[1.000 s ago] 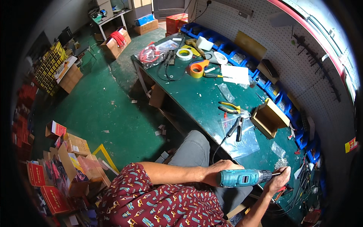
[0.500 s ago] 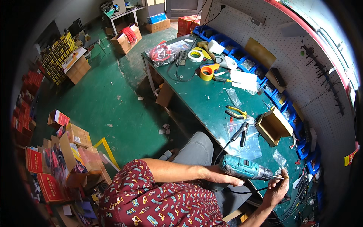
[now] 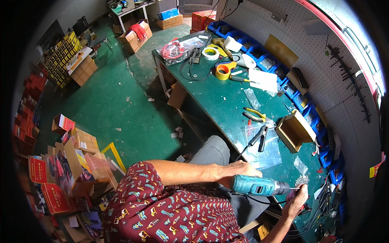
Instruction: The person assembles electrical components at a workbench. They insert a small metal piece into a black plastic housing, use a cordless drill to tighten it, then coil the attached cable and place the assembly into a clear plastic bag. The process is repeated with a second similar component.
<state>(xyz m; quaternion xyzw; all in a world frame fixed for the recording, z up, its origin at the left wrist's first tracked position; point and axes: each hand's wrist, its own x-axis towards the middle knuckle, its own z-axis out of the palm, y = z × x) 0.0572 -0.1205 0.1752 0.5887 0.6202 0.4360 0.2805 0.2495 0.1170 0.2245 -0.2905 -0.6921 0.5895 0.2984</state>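
My left hand (image 3: 240, 169) is closed around a teal and black cordless drill (image 3: 259, 185), its grip mostly hidden. The drill lies level over my lap, its chuck and thin bit pointing right. At the tip of the bit, my right hand (image 3: 297, 199) has its fingers pinched together on something I cannot make out. A dark piece with a bit of red (image 3: 305, 209) shows beside that hand. On a clear plastic bag (image 3: 269, 156) rests a black cable clamp (image 3: 259, 139). Yellow-handled pliers (image 3: 254, 115) lie just beyond it.
The green workbench (image 3: 210, 103) runs along my right, lined with blue parts bins (image 3: 267, 63). An open cardboard box (image 3: 295, 131) stands near them. Small screws (image 3: 302, 180) and dark cables (image 3: 318, 210) lie near my right hand. Cartons (image 3: 83, 141) crowd the floor at left.
The drill has turned to lie more level, and its rear has shifted slightly left and down. My left hand has gone from the drill's near side to its far side.
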